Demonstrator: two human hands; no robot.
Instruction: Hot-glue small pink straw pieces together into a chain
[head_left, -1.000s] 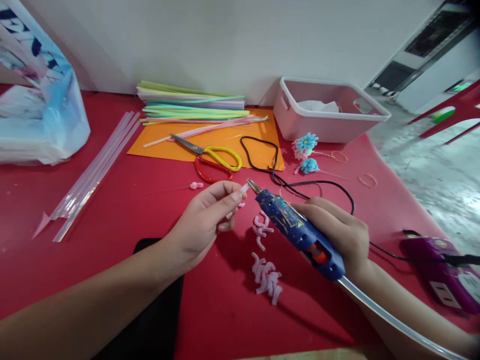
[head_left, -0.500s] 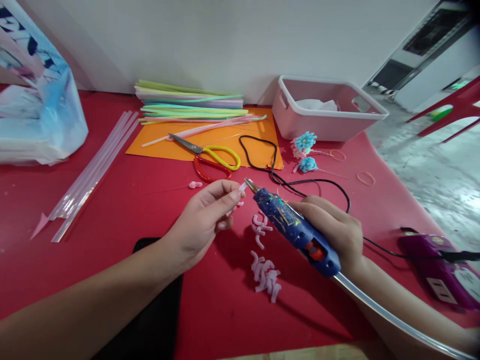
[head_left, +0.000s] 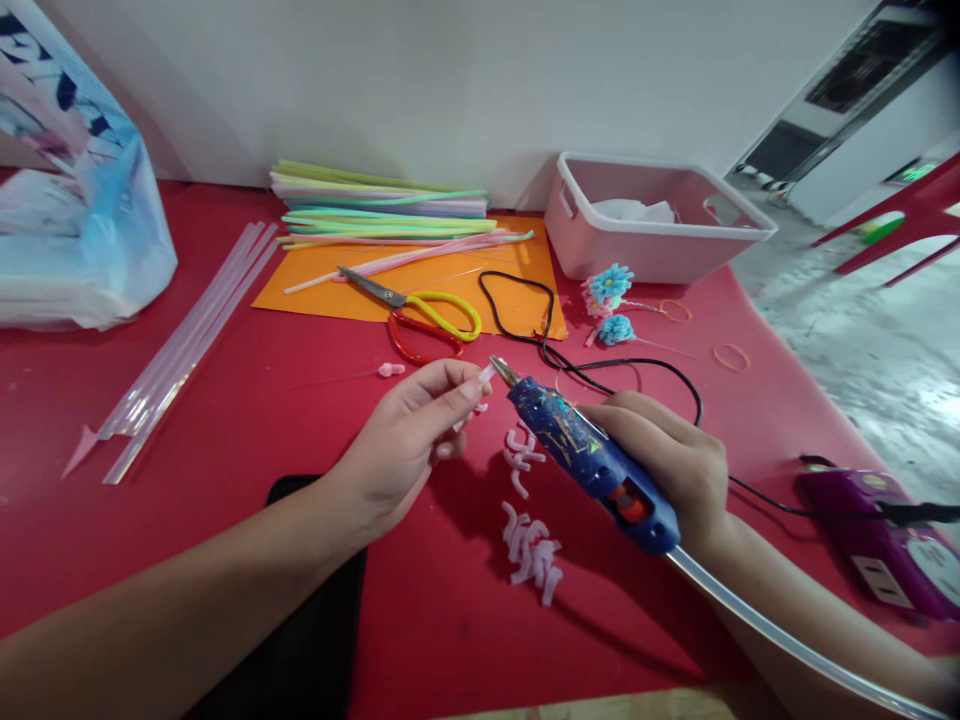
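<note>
A red bench (head_left: 225,430) stands against a white wall, with a grey floor open on the right side.

The left hand (head_left: 405,440) has its grip closed, thumb and forefinger pinching a short pink straw piece (head_left: 487,375), whose free end sticks out to the right, just above the bench. The right hand (head_left: 667,465) is clenched around a blue glue gun (head_left: 592,465). The gun's long axis runs from the lower right up to the left, and its metal nozzle (head_left: 501,370) meets the free end of the straw piece; I cannot tell whether they touch or are only just beside each other. So the straw piece lies straight ahead of the nozzle, on the line of the gun, and the left hand is the nearer one to it. A clear glue stick (head_left: 787,645) comes out of the back of the gun.

Under the two hands lie small curled pink straw cuttings (head_left: 532,550). The gun's black cord (head_left: 600,375) loops behind them toward a purple power strip (head_left: 877,540) at the right. Farther back are scissors with yellow and red handles (head_left: 420,315) on an orange sheet (head_left: 450,280), a bundle of pastel straws (head_left: 382,205), two small blue flowers (head_left: 611,285) and a pale pink basket (head_left: 652,230). At the left lie spare clear glue sticks (head_left: 187,345) and a plastic bag (head_left: 75,220).
</note>
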